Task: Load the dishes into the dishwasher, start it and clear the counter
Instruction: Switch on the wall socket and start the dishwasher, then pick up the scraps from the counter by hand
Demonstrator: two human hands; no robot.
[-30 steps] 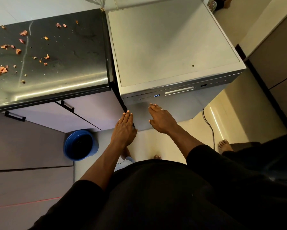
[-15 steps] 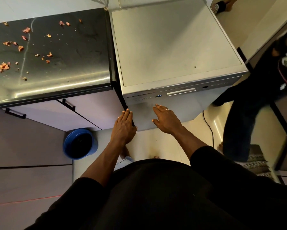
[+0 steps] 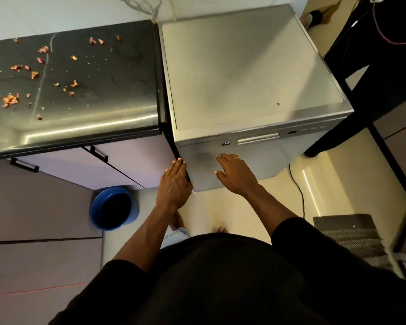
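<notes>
Dishwasher [image 3: 244, 66] front: your left hand [image 3: 173, 181] and right hand [image 3: 234, 174] lie flat against it, fingers straight; push evenly, then check the display [image 3: 225, 143].

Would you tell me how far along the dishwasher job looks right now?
Done: the silver box-shaped dishwasher is shut, its small blue display lit. In hand: left hand and right hand lie flat against its front. Left: orange food scraps litter the dark glossy counter.

dim indoor light | glare streak on counter [image 3: 84, 130] front edge | wide-angle edge bending | slight blur
</notes>
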